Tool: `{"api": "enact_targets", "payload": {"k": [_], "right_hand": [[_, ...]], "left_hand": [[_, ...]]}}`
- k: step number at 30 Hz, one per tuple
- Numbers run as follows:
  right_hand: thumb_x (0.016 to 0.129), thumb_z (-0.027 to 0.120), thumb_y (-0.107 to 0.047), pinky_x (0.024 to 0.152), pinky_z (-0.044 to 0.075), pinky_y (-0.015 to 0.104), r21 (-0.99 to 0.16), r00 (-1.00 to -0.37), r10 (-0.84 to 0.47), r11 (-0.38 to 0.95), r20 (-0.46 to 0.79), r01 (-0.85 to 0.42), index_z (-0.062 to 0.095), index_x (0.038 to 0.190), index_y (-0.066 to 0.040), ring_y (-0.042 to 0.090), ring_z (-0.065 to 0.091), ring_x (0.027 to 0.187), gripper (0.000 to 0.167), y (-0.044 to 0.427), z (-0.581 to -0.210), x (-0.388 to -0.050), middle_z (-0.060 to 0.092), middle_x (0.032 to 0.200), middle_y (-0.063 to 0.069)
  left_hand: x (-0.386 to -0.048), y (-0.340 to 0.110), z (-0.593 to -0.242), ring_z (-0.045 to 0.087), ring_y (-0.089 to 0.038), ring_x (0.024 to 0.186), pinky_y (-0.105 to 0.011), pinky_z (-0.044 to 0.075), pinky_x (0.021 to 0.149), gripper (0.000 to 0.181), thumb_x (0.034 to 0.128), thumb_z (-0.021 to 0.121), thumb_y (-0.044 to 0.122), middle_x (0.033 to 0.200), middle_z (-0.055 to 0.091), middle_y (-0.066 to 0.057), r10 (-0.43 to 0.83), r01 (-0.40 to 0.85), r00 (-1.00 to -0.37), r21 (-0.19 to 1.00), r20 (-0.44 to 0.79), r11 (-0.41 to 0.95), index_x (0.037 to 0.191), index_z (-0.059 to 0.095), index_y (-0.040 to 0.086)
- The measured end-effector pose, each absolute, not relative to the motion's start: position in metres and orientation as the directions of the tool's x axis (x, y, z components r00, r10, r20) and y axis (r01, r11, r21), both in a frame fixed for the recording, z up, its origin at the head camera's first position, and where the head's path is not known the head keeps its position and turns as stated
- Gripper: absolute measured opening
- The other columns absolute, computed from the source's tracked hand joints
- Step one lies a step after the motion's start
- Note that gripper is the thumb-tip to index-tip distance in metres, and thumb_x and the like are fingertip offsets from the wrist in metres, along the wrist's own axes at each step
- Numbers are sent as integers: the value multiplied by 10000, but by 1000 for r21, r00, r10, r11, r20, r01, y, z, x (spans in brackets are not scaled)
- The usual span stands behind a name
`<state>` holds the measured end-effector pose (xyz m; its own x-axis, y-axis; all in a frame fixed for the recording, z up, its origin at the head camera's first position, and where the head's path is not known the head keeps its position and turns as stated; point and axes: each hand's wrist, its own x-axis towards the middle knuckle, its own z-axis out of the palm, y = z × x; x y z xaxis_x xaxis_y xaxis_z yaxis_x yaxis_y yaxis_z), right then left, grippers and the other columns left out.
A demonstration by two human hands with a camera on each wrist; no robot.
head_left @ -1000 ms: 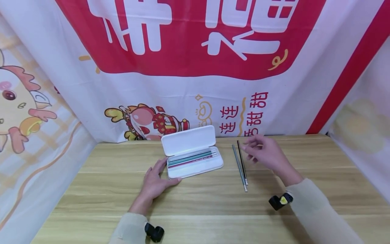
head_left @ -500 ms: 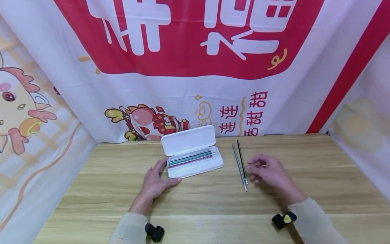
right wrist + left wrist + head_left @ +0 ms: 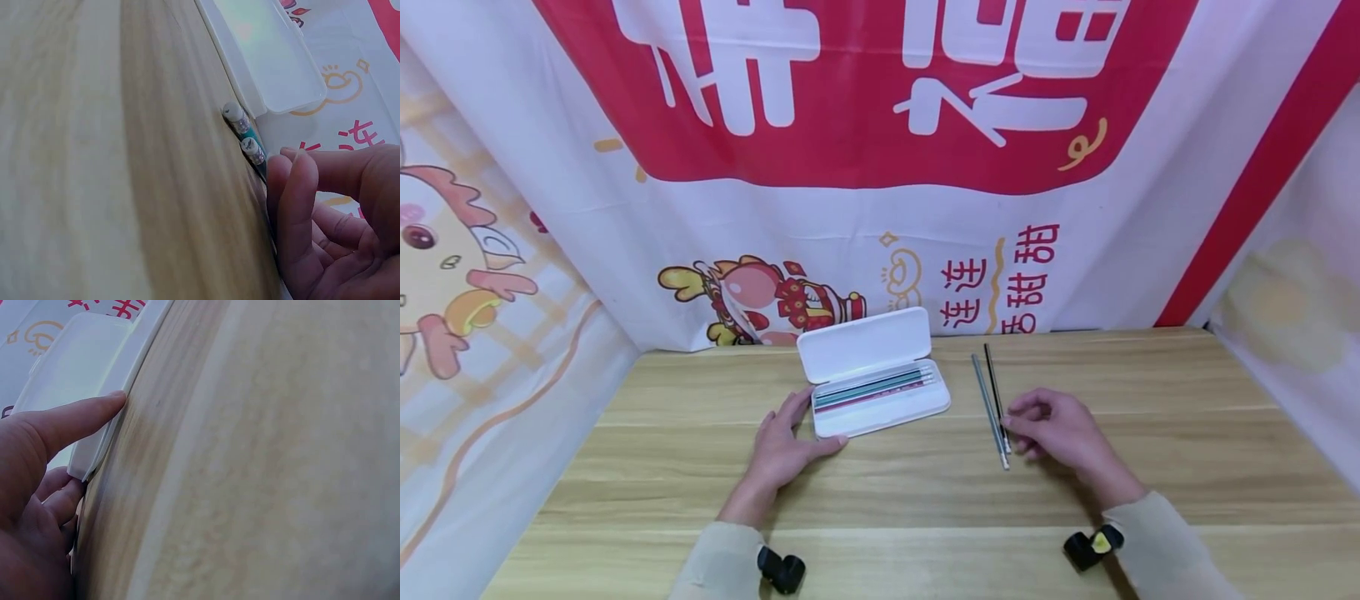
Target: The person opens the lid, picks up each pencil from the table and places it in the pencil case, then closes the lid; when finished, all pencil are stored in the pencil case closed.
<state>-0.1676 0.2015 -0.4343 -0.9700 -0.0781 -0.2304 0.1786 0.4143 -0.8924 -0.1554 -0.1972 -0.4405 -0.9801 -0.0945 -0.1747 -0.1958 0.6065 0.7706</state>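
Note:
A white pencil case lies on the table, its lid raised, with several pencils along its back part. My left hand holds the case's left end, thumb along the front edge and fingers at the side. Right of the case, a grey-teal pencil and a black pencil lie close together, white erasers toward me. My right hand is at the black pencil's lower part, fingers bent and thumb near the index finger. In the right wrist view, fingers hide most of the black pencil; a pinch cannot be confirmed.
The wooden table ends at the back against a printed red and white cloth. Cloth walls stand on the left and right too. A small black camera is worn on each wrist.
My right hand has come down toward me from the black pencil's far part, then left to its lower part. The left hand, case and loose pencils stay put.

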Motion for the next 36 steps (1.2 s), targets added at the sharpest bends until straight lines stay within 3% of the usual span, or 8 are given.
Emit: {"api": "enact_targets", "payload": {"k": [15,29,36], "right_hand": [[964,804,-140,621,675,335,-869,-973,-53,462,-226,177,660,1213,34,191,726,702,336,197,-432,-168,757,967,129],[932,764,-211,552,492,289,-676,-984,35,722,-176,147,723,1001,-41,176,619,664,188,212,-424,-166,710,764,53],[942,785,-239,573,492,294,-597,-982,45,789,-182,147,721,931,-65,206,600,683,186,210,-420,-163,695,771,64]], "left_hand": [[-157,-198,-440,118,-417,1688,-602,-12,1389,1055,824,939,411,1747,367,-122,-79,-171,-985,769,-155,616,1688,355,249],[-156,-197,-440,105,-407,1692,-590,-29,1392,1049,831,933,410,1751,365,-110,-81,-177,-984,772,-162,611,1689,347,268],[-157,-198,-443,112,-396,1694,-573,-31,1396,1047,838,929,406,1750,368,-108,-83,-182,-983,777,-166,603,1693,342,268]]}}
